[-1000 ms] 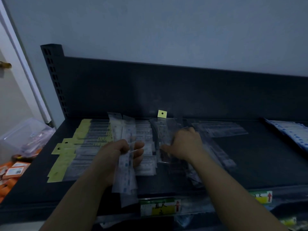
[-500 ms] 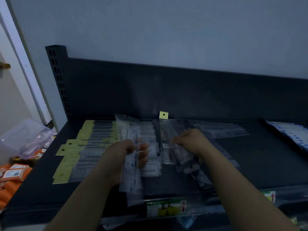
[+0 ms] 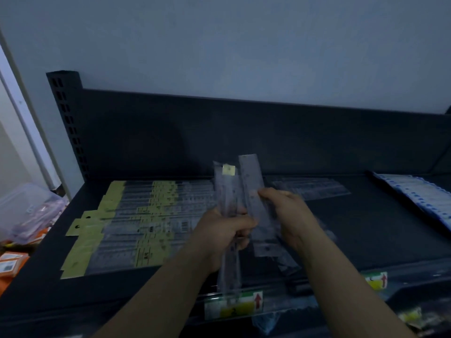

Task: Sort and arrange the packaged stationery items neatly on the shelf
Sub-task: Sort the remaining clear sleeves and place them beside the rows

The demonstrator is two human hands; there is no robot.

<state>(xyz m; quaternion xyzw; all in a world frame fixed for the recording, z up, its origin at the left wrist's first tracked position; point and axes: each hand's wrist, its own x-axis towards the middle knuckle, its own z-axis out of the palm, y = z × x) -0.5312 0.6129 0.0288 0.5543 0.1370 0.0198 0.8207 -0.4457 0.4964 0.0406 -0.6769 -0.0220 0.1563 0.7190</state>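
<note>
So the bundle [image 3: 228, 191] of clear packets is in the left hand [image 3: 219, 232], fingers curled round its middle. It's held up over the front-centre of the shelf [image 3: 366, 228], with both ends sticking out of the fist. It stands almost upright, long axis running from the front edge up toward the back panel, with a small yellow tab [image 3: 229, 170] at the top end.

Right next to it, overlapping at the hands, is a single packet [image 3: 251, 181]. The right hand [image 3: 285, 215] grips that one around mid-length. It leans a bit, top end toward the bundle and bottom end kicked out right. The print on both is too blurry to read.

Flat on the shelf's left half there are rows of yellow-card packs [image 3: 146, 215], lengthwise left to right. A few clear packs [image 3: 310, 189] lie near the back edge, and blue packs [image 3: 415, 196] line the right edge. The front edge has a green-yellow label [image 3: 234, 306] with a red up arrow, but the text is unreadable. A plastic box [image 3: 29, 208] sits past the left edge.
</note>
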